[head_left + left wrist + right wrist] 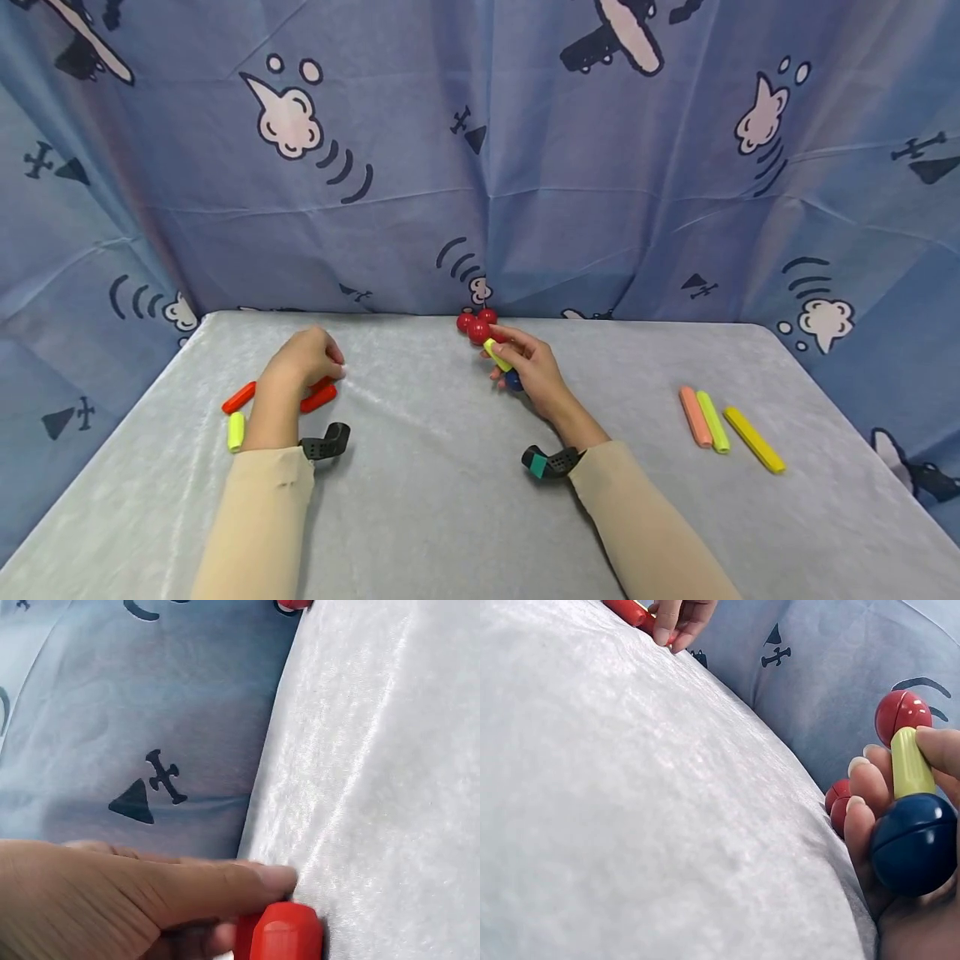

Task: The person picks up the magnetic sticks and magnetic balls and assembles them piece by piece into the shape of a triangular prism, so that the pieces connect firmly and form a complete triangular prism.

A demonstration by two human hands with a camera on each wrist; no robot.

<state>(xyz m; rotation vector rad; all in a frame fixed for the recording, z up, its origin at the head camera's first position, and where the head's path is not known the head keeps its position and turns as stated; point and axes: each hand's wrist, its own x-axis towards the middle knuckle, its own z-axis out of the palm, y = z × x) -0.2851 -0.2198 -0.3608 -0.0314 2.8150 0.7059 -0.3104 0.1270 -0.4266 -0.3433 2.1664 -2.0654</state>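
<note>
My right hand (536, 375) grips a short yellow-green rod (913, 765) between thumb and fingers. A dark blue ball (915, 845) sits at the near end of that rod and a red ball (903, 718) at its far end. Other red balls (465, 322) rest on the table just beyond this hand. Over at the left, my left hand (303, 358) pinches a red rod (322, 383), mostly hidden by the fingers. A second red rod (318, 397) lies right beside it, its end close up in the left wrist view.
Left of the left forearm lie another red rod (239, 397) and a short yellow-green rod (236, 432). On the right side are an orange rod (696, 416), a lime rod (712, 422) and a yellow rod (754, 440). A patterned blue curtain (420, 167) hangs behind the table.
</note>
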